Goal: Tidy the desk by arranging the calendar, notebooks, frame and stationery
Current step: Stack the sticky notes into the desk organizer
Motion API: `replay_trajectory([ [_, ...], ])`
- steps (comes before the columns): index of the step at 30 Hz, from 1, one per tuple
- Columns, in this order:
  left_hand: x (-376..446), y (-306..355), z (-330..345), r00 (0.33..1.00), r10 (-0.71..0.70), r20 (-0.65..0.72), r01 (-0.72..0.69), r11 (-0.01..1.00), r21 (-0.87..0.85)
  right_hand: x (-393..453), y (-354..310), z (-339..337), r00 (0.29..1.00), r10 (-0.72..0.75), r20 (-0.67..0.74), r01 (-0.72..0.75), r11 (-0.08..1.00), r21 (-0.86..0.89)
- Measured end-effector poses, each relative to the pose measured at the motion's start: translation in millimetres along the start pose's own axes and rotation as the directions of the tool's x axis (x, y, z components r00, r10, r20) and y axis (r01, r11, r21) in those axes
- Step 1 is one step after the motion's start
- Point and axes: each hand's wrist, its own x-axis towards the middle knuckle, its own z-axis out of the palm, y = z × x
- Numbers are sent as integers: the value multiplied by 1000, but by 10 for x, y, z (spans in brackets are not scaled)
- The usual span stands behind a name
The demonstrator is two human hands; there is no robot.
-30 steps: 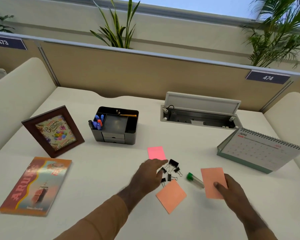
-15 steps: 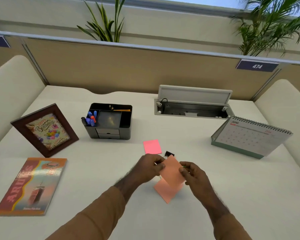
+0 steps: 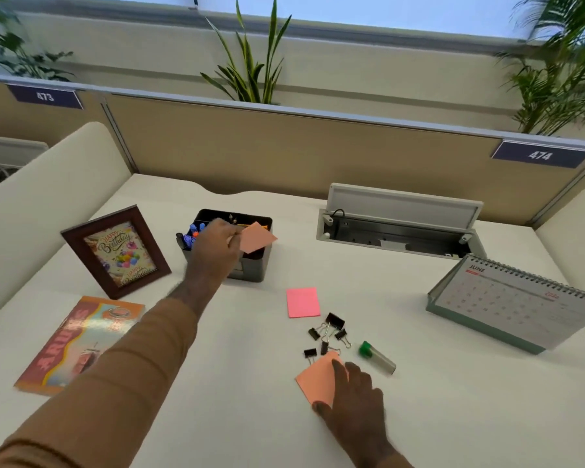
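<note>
Nearest to us, our right hand [image 3: 355, 396] lies fingers spread and flat on an orange sticky pad [image 3: 318, 378] on the desk [image 3: 250, 417], thumb at its near corner. Nothing is gripped; the hand appears to pin the pad so that it can be gathered next. Just beyond it sits a loose cluster of black binder clips [image 3: 326, 334], with a clear tube with a green cap [image 3: 377, 357] lying on its side to their right. A pink sticky pad [image 3: 303, 302] lies flat just behind the clips. These small items are not yet sorted.

At the near left a colourful notebook [image 3: 78, 342] lies flat, and behind it a brown picture frame [image 3: 115, 251] stands tilted back on its prop, facing us. At the right, a desk calendar [image 3: 517, 305] stands on its base, showing June.

Further off, our left hand [image 3: 217, 251] is closed in a pinch, thumb and fingers holding a second orange sticky pad [image 3: 257, 239] by one edge. The pad hangs over the black desk organiser [image 3: 250, 268], which already holds pens in its left compartment. We judge that it is held there for dropping in, though which compartment we cannot tell.

Farthest, a cable hatch [image 3: 399, 224] stands open by the partition.
</note>
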Motion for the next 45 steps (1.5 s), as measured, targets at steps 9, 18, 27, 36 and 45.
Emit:
replay_trajectory([
  [9,643,19,2,992,123,9,-122,975,183,10,-54,-225,992,74,105,-84,993,87],
  [18,1032,-14,344,971,177,161,-238,787,570,88,-31,-261,973,171,157,-186,978,90],
  [27,1172,-170,425,989,91,118,-143,805,576,99,10,-253,969,190,156,-207,974,98],
  [36,1137,-205,592,949,79,304,-272,691,670,154,-2,-262,960,202,192,-223,970,94],
  [45,1163,-195,793,903,9,429,-336,637,694,194,125,-265,956,229,183,-286,865,413],
])
